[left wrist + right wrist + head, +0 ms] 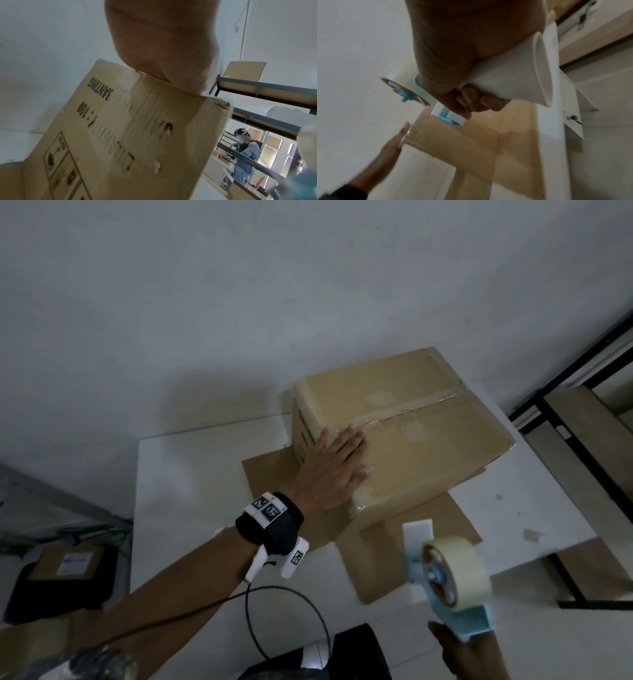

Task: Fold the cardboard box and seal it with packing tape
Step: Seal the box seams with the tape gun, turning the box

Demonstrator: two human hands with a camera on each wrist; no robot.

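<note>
Cardboard folded shut is what the task has come to: the cardboard box point(400, 433) stands closed on a flat sheet of cardboard point(394, 549) spread over the white table point(191, 491), its 2 top flaps meeting along a centre seam point(411, 409) that already carries a strip of clear tape. That strip seems to run the whole seam and turn down over the near end, though the glare and blur make its far end hard to judge. So the folding looks done and the sealing nearly so; what is probably left is pressing the tape flat, and perhaps more strips on edges not seen here. The left hand point(334, 465) lies flat with straight fingers on the near corner of the box top, touching the taped seam end and holding nothing. The right hand point(469, 652), low at the frame edge and clear of the box, has its grip wrapped round the handle of the blue tape dispenser point(452, 580), whose roll of pale tape hangs above the table.
</note>
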